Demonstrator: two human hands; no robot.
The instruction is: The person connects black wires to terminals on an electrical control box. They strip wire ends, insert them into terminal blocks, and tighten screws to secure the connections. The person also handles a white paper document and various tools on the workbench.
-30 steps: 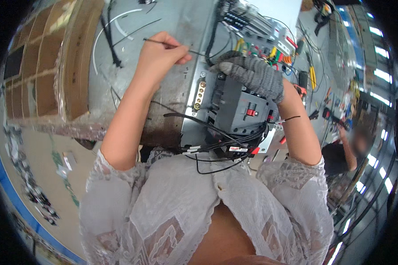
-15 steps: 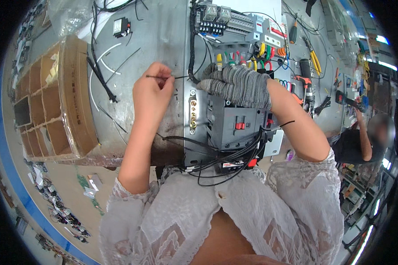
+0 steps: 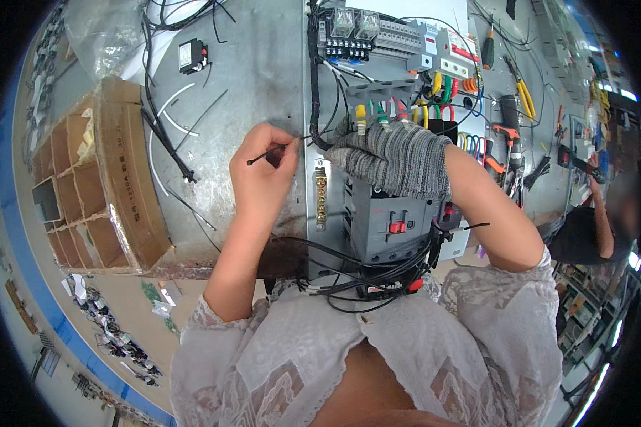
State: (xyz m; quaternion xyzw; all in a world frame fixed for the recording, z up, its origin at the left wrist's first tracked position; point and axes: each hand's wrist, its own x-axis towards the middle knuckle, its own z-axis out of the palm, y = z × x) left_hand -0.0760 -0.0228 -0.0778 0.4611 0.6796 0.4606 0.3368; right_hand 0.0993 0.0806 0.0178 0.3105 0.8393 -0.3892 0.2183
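Observation:
Bare, my left hand (image 3: 258, 171) pinches a thin black cable tie (image 3: 261, 156) between thumb and fingers. One end of the tie points out to the left; its other end runs toward the black wrapped wire harness (image 3: 314, 78). My right hand (image 3: 399, 160), in a grey striped knit glove, closes on the lower end of that harness, its fingertips partly hidden. Below the gloved hand is a dark grey circuit breaker (image 3: 377, 220) with a red switch. A brass terminal strip (image 3: 321, 199) lies on the mounting plate between my forearms.
A divided cardboard box (image 3: 132, 178) stands at left, near loose black and white wires. A small black component (image 3: 193, 55) lies farther back. Relays (image 3: 355, 25) and terminal blocks fill the panel's far end. Pliers (image 3: 525, 98), a screwdriver (image 3: 488, 48) and a power driver (image 3: 507, 132) lie right. Another person (image 3: 584, 231) is at far right.
The view has shifted, so the bench sits slightly lower and to the right. In my left hand the tie's free end now slants down to the left. My gloved hand keeps its hold.

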